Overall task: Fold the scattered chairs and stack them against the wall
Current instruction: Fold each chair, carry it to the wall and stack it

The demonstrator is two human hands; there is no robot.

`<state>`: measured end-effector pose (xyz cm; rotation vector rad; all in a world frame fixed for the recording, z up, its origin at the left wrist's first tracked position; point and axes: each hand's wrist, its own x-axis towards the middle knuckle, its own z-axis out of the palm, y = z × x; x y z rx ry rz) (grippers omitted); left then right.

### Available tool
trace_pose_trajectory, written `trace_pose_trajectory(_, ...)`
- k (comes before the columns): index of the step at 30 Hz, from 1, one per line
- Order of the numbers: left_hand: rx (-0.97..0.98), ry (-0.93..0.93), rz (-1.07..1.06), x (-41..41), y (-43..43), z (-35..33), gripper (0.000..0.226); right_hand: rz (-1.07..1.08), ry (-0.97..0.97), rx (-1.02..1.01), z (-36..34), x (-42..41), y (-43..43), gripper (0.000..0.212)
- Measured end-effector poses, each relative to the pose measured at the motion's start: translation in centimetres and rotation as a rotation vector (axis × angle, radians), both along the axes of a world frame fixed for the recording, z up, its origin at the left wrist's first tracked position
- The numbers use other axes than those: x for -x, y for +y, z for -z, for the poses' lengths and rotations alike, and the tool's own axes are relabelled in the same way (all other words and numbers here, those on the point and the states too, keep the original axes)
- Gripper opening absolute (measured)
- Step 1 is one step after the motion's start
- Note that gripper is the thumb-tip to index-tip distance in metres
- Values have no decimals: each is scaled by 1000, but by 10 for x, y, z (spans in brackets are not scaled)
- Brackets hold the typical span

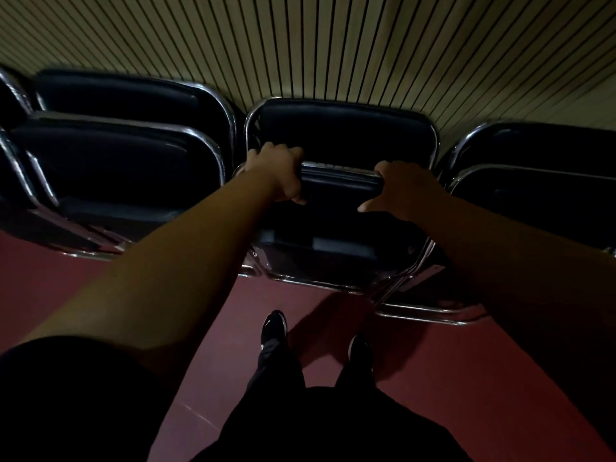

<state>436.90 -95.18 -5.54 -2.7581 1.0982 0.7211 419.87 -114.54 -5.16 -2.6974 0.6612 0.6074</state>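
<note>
A folded black padded chair with a chrome frame (340,191) stands in the middle, leaning toward the slatted wall (333,45). Behind it stands another folded chair (343,131). My left hand (278,171) grips the top edge of the front chair at its left corner, fingers curled over it. Over the top edge at the right, my right hand (405,188) rests with its fingers spread and its thumb pointing left. Both my arms are stretched forward.
More folded chairs lean against the wall on the left (116,155) and on the right (533,181). The floor (316,305) is dark red. My two black shoes (275,328) stand just in front of the chair's chrome feet.
</note>
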Motion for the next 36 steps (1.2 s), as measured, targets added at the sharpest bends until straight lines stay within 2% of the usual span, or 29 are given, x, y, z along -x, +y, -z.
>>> trace_pose_trajectory(3, 16, 4, 2, -7, -2, 2, 88, -5, 10, 16, 4, -7, -5, 106)
trace_pose_trajectory(13, -16, -8, -21, -28, -17, 15, 86, -23, -39, 50, 16, -23, -17, 84)
trace_pose_trajectory(25, -17, -70, -11, -33, -28, 23, 91, -22, -66, 111, 30, -30, -31, 90)
trace_pose_trajectory(28, 26, -121, -25, -19, -20, 22, 92, 1, -64, 183, 30, -27, -26, 94)
trace_pose_trajectory(32, 154, -202, -88, 6, -8, 17, 68, 27, -160, 363, 31, -14, -12, 87)
trace_pose_trajectory(36, 180, -168, -122, 32, 6, 5, 69, 82, -346, 354, 24, 3, -1, 67)
